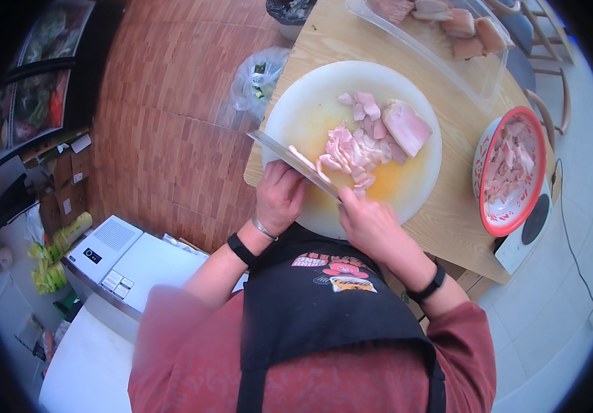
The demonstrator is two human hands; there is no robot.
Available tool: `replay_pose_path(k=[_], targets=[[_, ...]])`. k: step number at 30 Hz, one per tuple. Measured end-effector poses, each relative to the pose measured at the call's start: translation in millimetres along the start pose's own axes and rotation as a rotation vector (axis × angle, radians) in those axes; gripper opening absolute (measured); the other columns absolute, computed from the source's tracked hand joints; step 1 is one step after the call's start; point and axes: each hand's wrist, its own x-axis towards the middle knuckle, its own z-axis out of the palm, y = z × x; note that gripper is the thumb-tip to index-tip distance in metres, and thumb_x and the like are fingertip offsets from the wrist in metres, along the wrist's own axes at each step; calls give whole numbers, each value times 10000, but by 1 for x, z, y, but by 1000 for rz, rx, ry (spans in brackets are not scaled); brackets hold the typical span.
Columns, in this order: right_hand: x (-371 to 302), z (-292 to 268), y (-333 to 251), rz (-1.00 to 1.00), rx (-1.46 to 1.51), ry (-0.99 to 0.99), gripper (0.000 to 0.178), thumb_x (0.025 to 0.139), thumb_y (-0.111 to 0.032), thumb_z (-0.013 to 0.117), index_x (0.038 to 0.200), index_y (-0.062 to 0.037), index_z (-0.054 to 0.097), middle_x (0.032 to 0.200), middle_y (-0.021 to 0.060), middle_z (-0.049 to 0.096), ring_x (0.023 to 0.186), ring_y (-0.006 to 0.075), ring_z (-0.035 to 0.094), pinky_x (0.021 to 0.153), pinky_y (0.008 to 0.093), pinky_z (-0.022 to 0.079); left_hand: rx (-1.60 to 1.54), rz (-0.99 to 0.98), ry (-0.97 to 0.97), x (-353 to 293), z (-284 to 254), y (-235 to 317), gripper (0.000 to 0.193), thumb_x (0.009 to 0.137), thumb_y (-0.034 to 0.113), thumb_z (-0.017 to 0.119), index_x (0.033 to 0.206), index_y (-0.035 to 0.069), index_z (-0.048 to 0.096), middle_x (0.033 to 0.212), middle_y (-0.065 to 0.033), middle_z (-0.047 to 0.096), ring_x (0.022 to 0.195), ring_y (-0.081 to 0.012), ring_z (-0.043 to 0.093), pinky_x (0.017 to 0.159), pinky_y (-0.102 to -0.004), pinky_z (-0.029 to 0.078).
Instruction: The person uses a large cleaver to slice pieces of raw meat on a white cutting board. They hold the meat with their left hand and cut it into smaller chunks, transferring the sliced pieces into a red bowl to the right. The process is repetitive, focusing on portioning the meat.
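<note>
Steadily, the right hand (pixel 370 227) is gripping a knife (pixel 295 162) over the sliced meat (pixel 358 151) on the cutting board (pixel 289 110).

Its fingers are clamping the handle, while the left hand (pixel 281 197) is bending its fingers close together beside the blade; whether they are pinching anything, one cannot tell. The slices are lying around the middle of the board, just beside a larger chunk (pixel 407 128) near its right edge. The board is resting by the left edge of the tabletop (pixel 448 224), a red-rimmed bowl (pixel 515 210) of meat is sitting along the right edge, and a clear tub (pixel 482 89) is holding more chunks (pixel 458 24) toward the far edge.
</note>
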Motion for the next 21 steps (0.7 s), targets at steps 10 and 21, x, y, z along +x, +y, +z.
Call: replay_pose_path(k=[10,21], targets=[[-14,5,26,55,158,116,147,958,-102,603,1079,-37,551,840,222,694,784,437,691,673,522,542,-22,22,72,0,3,2,169,819,-16,746,974,50,729,1041,-101,682,999,-312,644,853,-398,543],[-45,-28,7,12,17,-38,158,965,-108,601,1100,-43,550,902,216,697,799,431,691,679,517,546,35,24,90,1,1,5,179,815,7,758,984,52,723,1020,-105,666,995,-319,631,855,-410,535]])
